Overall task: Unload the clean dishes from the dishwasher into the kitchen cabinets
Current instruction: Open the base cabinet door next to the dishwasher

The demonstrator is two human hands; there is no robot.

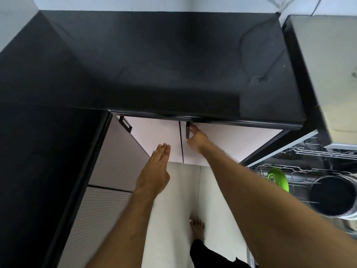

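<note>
While right hand (196, 139) grips cabinet handle (187, 130), dishwasher rack (301, 171) just beside.

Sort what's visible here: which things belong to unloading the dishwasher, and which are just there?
Job:
right hand gripping the cabinet handle
left hand, flat, fingers straight
cabinet door
dishwasher rack
green plate
dark pot

Just there:
black countertop
second handle
floor
</note>
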